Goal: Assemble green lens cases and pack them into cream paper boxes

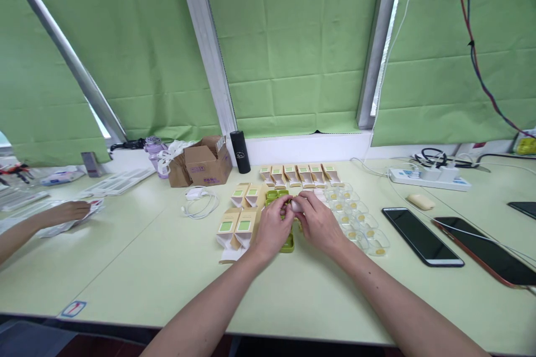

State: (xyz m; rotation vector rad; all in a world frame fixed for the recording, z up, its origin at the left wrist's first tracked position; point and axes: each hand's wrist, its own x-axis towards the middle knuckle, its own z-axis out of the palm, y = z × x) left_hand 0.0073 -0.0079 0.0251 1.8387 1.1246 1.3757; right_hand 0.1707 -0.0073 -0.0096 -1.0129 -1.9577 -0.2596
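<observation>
My left hand and my right hand meet over a green tray in the middle of the table. Both have their fingers closed on a small pale, rounded piece held between them. Small kraft boxes with green labels lie just left of my left hand. Clear plastic cups with yellow centres sit in rows right of my right hand. A row of open kraft boxes stands behind the tray.
Two phones lie at the right, beside a power strip with cables. A black bottle, cardboard boxes and a white charger cable stand at the back. Another person's hand rests on papers at the far left.
</observation>
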